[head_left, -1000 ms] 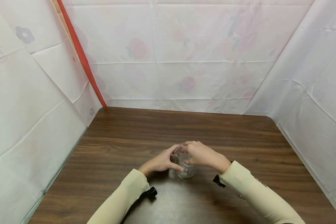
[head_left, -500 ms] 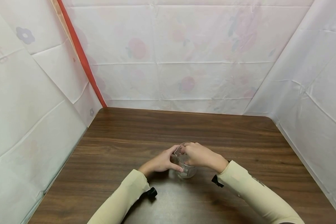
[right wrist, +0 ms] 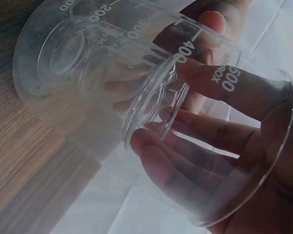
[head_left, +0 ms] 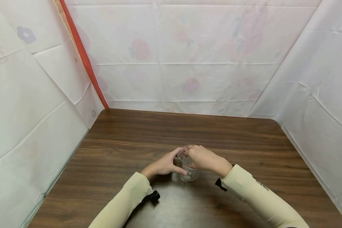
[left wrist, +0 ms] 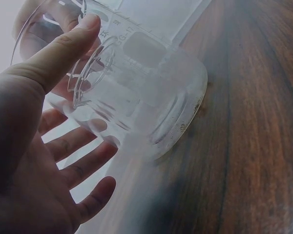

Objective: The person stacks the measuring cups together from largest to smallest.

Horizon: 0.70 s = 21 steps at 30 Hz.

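A large clear glass beaker with white graduations stands upright on the table, near its middle. Inside it is a smaller glass beaker, whose rim and markings show through the outer wall in the right wrist view. My left hand holds the large beaker from the left, thumb on the near side and fingers round the far side. From above, my right hand reaches into the large beaker's mouth, and its fingertips pinch the small beaker at the rim. The head view hides most of the small beaker.
The dark wooden table has white patterned sheets behind it and on both sides. A red strip runs down the back left corner. Small black cameras sit under the wrists.
My right wrist and sleeve have shifted very slightly left and down since a second ago. The left hand and the large beaker have stayed in place.
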Tool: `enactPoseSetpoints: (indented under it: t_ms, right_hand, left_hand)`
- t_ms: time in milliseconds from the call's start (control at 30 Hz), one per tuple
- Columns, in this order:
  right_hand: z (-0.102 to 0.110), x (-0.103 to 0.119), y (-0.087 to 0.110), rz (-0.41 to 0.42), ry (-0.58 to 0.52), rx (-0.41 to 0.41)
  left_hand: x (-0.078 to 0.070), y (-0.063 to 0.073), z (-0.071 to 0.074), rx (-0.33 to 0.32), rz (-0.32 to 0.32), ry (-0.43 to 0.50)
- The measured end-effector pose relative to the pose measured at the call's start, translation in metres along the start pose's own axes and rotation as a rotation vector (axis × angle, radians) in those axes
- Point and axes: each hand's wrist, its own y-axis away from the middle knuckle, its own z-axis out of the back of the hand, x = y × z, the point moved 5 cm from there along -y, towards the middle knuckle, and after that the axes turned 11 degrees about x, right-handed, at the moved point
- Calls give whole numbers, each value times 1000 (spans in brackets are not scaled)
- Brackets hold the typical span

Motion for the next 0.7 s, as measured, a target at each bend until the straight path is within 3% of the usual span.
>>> enactPoseSetpoints:
  t_ms: [700]
  right_hand:
    - [0, 1, 1, -14, 5, -4]
  left_hand:
    - [0, -2, 0, 4, -11, 8]
